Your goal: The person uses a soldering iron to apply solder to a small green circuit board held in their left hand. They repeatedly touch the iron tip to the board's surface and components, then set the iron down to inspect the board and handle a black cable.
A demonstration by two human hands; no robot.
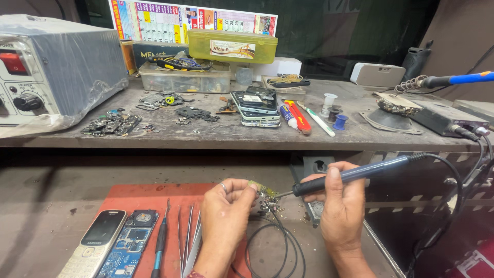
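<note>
The right hand [339, 206] is wrapped around a soldering iron [355, 176], gripping it pen-style, tip angled down and left — right onto a small circuit piece [263, 198] pinched between the fingertips of the left hand [226, 211]. There's a ring on that left hand, and the piece sits just above the edge of the red mat [139, 203]. Thin black wires [275, 247] loop below the two hands (where they end, I can't tell). On the mat to the left: a row of tweezers [188, 234], a dark screwdriver [160, 242], an opened phone board [128, 244] and a silver keypad phone [95, 247] lying side by side. Up on the shelf — a stack of phones [257, 108], a yellow-green plastic box [231, 46], and the grey power unit [56, 67] far left.
</note>
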